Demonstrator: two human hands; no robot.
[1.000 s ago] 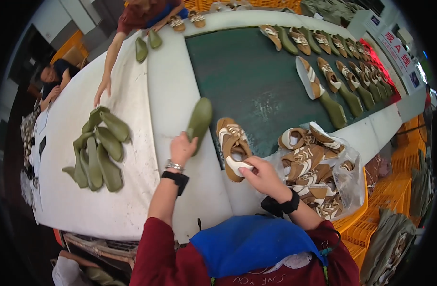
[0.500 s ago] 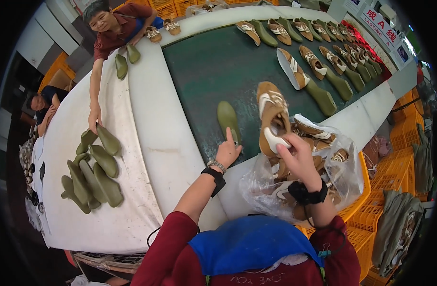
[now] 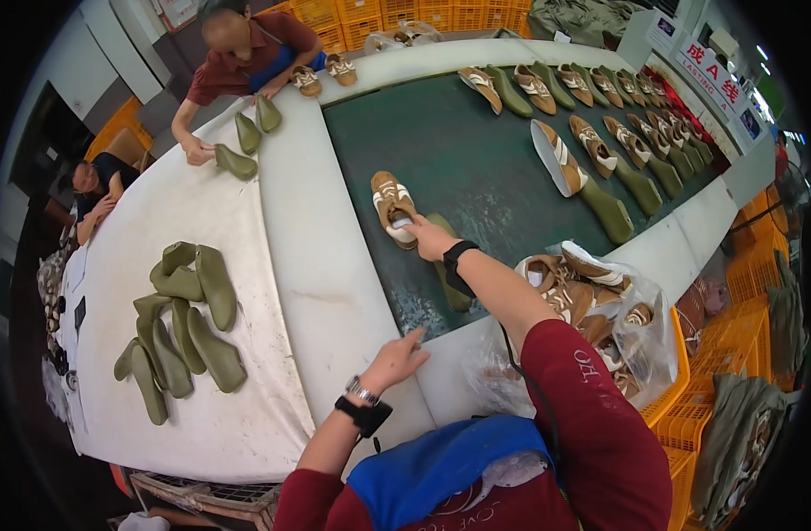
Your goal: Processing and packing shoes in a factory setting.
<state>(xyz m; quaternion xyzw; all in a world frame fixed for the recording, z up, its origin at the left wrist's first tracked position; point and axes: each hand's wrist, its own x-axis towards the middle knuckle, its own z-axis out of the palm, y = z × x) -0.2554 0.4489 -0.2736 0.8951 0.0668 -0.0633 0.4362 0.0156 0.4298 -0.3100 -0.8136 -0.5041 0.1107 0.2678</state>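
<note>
My right hand (image 3: pixel 434 239) pinches the heel of a brown and white shoe upper (image 3: pixel 389 196) over the green conveyor belt (image 3: pixel 405 124). Partly under that hand, an olive-green shoe last (image 3: pixel 456 288) lies on the belt, just right of the upper. My left hand (image 3: pixel 396 361) is empty, its fingers apart, at the belt's near white edge. To the right, a clear plastic bag (image 3: pixel 649 332) holds more brown and white uppers (image 3: pixel 575 288). A pile of green lasts (image 3: pixel 215 354) lies on the white-covered table to the left.
Rows of uppers paired with green lasts (image 3: pixel 607 211) stand along the belt's far right. Across the table a co-worker's hand (image 3: pixel 197 150) holds a green last (image 3: pixel 235 163); another person sits at far left. Yellow crates (image 3: pixel 728 336) stack up at my right.
My right hand has carried the upper left across the belt, past the last. My left hand has drawn back from the last. The co-worker's hand has moved away from the pile with a last.
</note>
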